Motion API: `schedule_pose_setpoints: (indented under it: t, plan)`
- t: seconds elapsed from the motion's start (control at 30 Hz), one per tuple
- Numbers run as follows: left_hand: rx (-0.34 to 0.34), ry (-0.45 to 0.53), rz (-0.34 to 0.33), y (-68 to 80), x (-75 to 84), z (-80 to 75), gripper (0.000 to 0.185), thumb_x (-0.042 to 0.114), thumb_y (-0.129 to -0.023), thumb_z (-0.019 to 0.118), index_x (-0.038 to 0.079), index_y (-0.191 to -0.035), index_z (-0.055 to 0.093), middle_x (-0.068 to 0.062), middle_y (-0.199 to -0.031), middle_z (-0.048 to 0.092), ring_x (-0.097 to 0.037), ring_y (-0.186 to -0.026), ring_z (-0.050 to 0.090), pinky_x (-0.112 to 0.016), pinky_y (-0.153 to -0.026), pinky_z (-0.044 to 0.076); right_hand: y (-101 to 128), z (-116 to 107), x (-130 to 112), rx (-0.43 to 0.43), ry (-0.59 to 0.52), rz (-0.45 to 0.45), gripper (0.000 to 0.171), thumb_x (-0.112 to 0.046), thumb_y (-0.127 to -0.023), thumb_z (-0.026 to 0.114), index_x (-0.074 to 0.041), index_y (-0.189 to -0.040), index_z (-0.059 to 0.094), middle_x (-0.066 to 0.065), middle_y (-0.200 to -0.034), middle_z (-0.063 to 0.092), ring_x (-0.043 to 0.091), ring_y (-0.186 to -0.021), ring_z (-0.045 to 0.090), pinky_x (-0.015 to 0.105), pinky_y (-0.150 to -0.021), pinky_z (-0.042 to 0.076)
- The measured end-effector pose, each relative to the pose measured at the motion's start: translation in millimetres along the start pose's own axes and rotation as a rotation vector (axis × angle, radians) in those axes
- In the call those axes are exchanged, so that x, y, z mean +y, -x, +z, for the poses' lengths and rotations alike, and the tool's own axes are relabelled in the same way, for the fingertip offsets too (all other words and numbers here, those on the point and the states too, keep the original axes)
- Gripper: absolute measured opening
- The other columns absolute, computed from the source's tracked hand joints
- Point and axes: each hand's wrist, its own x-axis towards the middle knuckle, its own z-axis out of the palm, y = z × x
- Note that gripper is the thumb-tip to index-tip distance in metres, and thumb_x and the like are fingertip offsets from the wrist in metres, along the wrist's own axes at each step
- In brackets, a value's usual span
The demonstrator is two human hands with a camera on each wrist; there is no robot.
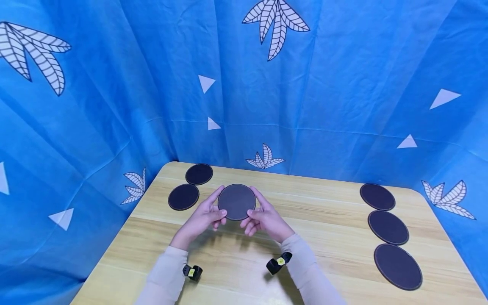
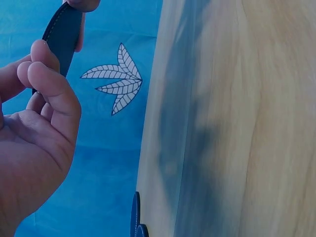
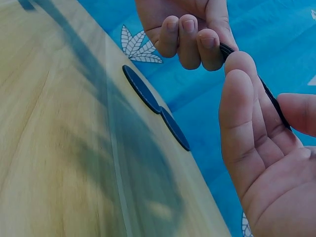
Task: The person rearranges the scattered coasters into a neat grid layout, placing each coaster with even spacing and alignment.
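Round dark leather coaster (image 1: 237, 201) with pale stitching along its rim is held up above the wooden bench (image 1: 305, 237), between both hands, its flat face turned toward the head camera. Nearest the camera, pale long sleeves (image 1: 167, 275) cover both forearms, and a small black wrist device (image 1: 279, 262) sits at each wrist. The left hand (image 1: 202, 218) pinches the coaster's left edge, thumb on the near face and forefinger stretched up along the rim; the left wrist view shows the fingers (image 2: 49, 84) curled against the thin edge of the disc (image 2: 61, 34). The right hand (image 1: 264, 217) mirrors it on the right edge, and the right wrist view shows the disc's edge (image 3: 276, 106) lying across that hand's fingers (image 3: 242, 113). Both grips are closed on the coaster.

To the right on the bench, three more dark round coasters (image 1: 388, 227) lie flat in a row running from near to far. Past the hands on the left, two dark round coasters (image 1: 190, 186) lie flat, just beside each other near the far corner. Behind everything hangs a blue cloth backdrop (image 1: 152, 84) printed with white leaves and triangles.
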Motion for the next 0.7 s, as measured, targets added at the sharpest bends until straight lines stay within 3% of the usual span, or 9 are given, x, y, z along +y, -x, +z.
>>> schedule_pose_setpoints:
  t: [0.17, 0.33, 0.57, 0.7]
  plan:
    - [-0.001, 0.002, -0.007, -4.2, 1.3, 5.4, 0.082, 0.004, -0.1, 0.059, 0.016, -0.164, 0.008, -0.021, -0.074, 0.063, -0.013, -0.052, 0.052, -0.023, -0.049, 0.048, 5, -4, -3, 0.015, 0.001, -0.005, 0.077, -0.006, -0.105, 0.045, -0.032, -0.164, 0.002, 0.037, -0.092, 0.066, 0.024, -0.063, 0.07, 0.037, -0.063, 0.061]
    - [-0.006, -0.005, -0.014, -8.7, 0.7, 9.6, 0.081, 0.004, -0.101, 0.058, 0.017, -0.164, 0.009, -0.014, -0.073, 0.063, -0.012, -0.052, 0.051, -0.023, -0.049, 0.047, 7, -8, -4, 0.02, 0.009, -0.008, 0.077, -0.005, -0.105, 0.045, -0.031, -0.164, 0.001, 0.029, -0.089, 0.07, 0.024, -0.063, 0.07, 0.037, -0.063, 0.061]
    - [-0.016, 0.002, -0.008, -15.1, 3.5, 14.6, 0.082, 0.002, -0.101, 0.058, 0.017, -0.164, 0.009, -0.008, -0.071, 0.063, -0.012, -0.051, 0.051, -0.023, -0.049, 0.048, 10, -15, -6, 0.017, 0.019, -0.026, 0.078, -0.006, -0.105, 0.044, -0.029, -0.164, -0.002, 0.037, -0.092, 0.067, 0.024, -0.064, 0.07, 0.037, -0.063, 0.061]
    - [-0.022, -0.003, -0.007, -18.6, 3.4, 17.0, 0.081, 0.001, -0.101, 0.057, 0.016, -0.164, 0.009, -0.008, -0.071, 0.063, -0.011, -0.051, 0.051, -0.023, -0.049, 0.048, 13, -18, -7, 0.014, 0.024, -0.035, 0.078, -0.007, -0.106, 0.045, -0.029, -0.164, -0.002, 0.03, -0.09, 0.07, 0.023, -0.064, 0.07, 0.036, -0.063, 0.061]
